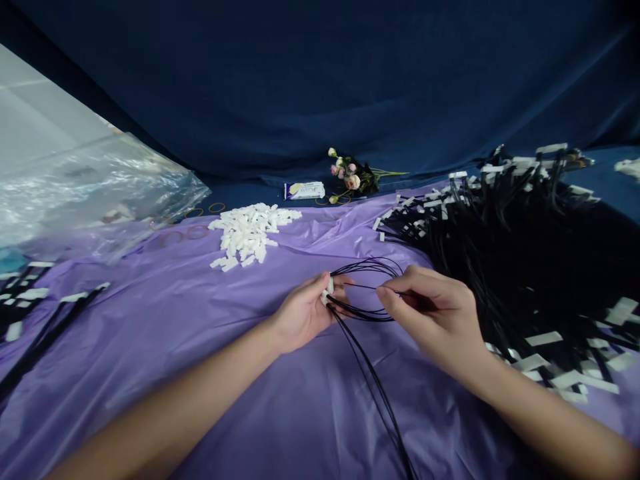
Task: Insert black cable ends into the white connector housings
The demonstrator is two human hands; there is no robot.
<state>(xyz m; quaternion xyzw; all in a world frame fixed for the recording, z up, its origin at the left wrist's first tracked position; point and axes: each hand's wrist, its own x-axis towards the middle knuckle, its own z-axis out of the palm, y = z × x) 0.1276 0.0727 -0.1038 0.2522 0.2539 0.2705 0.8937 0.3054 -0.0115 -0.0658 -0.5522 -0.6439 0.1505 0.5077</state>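
My left hand [300, 318] is closed on a small white connector [327, 291], its thumb pressing from above. Thin black wires [363, 313] come out of the connector; some bow round in loops to the right, and others hang down toward the front edge of the view. One single black wire [364, 287] runs to my right hand [443, 308], which pinches it between thumb and forefinger. The far ends of the loops are hidden behind the right hand. Beyond the left hand lies a loose pile of white connectors [247, 230].
A purple cloth [240, 373] covers the work surface. Large heaps of black wires [545, 253] with white ends lie at right. More wire bundles [65, 320] lie at left, near clear plastic [100, 187]. A wrapped packet [305, 191] and artificial flowers [353, 180] lie at the back.
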